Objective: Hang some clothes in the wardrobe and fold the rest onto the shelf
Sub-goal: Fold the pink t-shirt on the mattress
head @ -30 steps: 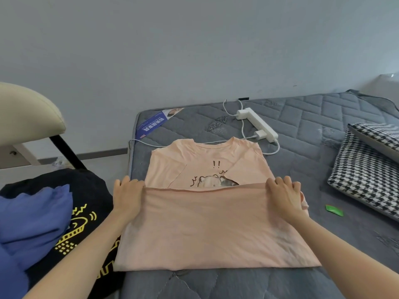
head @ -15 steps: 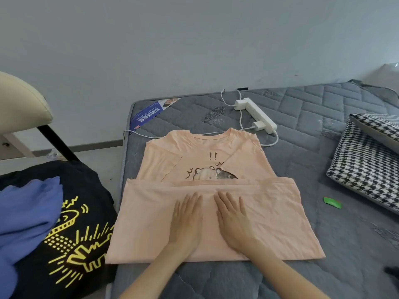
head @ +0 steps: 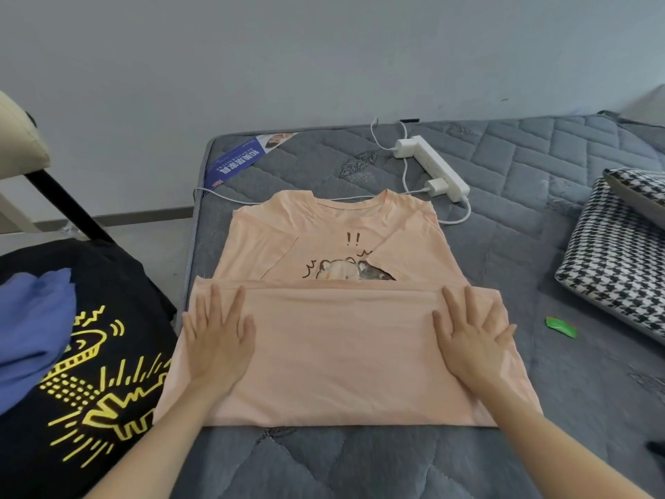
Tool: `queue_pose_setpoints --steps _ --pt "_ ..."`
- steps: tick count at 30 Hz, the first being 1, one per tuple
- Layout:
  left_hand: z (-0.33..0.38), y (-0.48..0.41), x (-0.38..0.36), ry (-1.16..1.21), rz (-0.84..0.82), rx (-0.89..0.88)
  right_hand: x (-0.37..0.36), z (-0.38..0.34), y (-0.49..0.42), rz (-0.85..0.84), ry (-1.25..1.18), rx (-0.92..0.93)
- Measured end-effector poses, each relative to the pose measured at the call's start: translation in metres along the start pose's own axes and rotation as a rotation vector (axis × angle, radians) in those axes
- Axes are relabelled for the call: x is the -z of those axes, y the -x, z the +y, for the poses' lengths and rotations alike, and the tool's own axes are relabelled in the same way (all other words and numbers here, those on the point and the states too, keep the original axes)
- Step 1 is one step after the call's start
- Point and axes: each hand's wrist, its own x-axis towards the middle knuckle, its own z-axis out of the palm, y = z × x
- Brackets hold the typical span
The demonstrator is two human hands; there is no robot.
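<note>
Shirt: peach T-shirt (head: 342,358) lies half-folded on the mattress (head: 539,253).
Hands: your left hand (head: 219,342) and right hand (head: 471,342) press it flat, gripping nothing.
Handling: probably light and limp; pinch its side edges.

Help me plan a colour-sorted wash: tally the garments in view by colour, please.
Peach: 1, the T-shirt half-folded on the mattress
Black with yellow print: 1, the black garment left of the mattress
Blue: 1, the blue garment lying on the black one
Total: 3
</note>
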Motion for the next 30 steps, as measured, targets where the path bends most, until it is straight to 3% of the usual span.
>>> queue_pose_setpoints --steps 6,10,14,17,23,30 --pt "0.0 0.013 0.002 0.07 -0.021 -0.011 0.002 -0.004 0.01 0.028 0.062 0.025" --pt "0.014 0.047 -0.003 0.137 -0.023 0.03 -0.005 -0.023 0.04 -0.028 -0.011 0.149" --pt "0.073 0.074 -0.011 0.167 -0.023 -0.119 -0.025 -0.084 0.082 -0.014 -0.027 0.349" --pt "0.104 0.094 -0.023 0.106 -0.044 -0.175 -0.039 -0.109 0.103 -0.018 -0.006 0.401" --pt "0.057 0.105 -0.025 -0.021 -0.009 -0.173 -0.036 -0.061 0.101 0.029 0.021 0.381" --pt "-0.014 0.094 -0.006 -0.03 0.039 -0.015 -0.016 0.021 0.087 0.038 -0.066 0.132"
